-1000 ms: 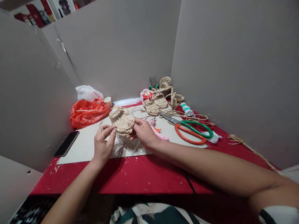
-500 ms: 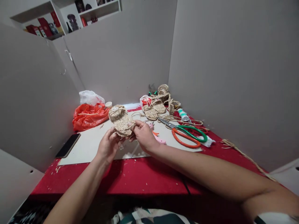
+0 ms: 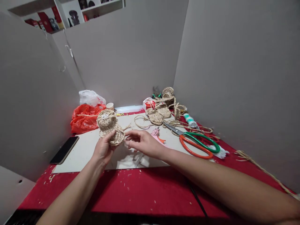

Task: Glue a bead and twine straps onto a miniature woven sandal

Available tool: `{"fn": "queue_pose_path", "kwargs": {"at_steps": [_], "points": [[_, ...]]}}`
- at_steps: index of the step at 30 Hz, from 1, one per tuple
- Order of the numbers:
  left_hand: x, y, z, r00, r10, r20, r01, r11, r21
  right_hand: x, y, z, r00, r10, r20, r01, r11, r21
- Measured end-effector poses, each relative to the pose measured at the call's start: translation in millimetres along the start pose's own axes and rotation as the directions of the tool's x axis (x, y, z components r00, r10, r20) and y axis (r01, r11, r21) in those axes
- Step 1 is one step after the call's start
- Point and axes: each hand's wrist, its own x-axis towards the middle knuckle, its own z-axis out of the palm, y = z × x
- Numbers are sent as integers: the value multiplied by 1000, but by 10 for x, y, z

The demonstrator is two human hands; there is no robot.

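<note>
A small woven straw slipper is raised over the pale board, tilted with its strap end up and to the left. My left hand grips its lower end, thumb on the woven face and the other fingers mostly hidden behind. A short loose strand sticks out on its right side. My right hand is just right of the slipper's lower end, its fingers bent and apart with nothing seen between them. Whether a fingertip touches the edge I cannot tell. A pink glue gun lies partly hidden behind my right hand.
Large scissors with green and orange handles lie on the right. Behind them are woven slippers and straw cord. On the left are a phone, a red plastic bag and a paper cup. Grey panels enclose the red-covered table.
The slipper has moved left and lower in my left hand. My right hand has come off the slipper's side, its fingers now apart. The view has shifted slightly.
</note>
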Motion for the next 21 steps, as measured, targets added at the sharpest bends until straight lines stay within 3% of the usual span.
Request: {"fn": "queue_pose_path", "kwargs": {"at_steps": [3,5,10,15,18,21], "points": [[70,-36,-77,996,88,5,-88,995,37,61,27,-63,980,-37,-194,23,997,-74],[82,-77,-103,992,118,35,-121,991,66,95,64,-70,971,-73,-226,48,992,-117],[71,-197,-145,986,138,91,-150,978,142,121,156,-6,990,-103,-93,69,945,-318],[68,-308,-197,969,185,166,-226,934,276,78,226,-7,978,-208,4,174,809,-562],[52,-324,-199,955,232,188,-284,896,341,55,252,-23,977,-211,15,172,753,-636],[22,-316,-185,943,264,202,-328,842,428,39,233,-14,985,-170,-16,124,779,-615]]}}
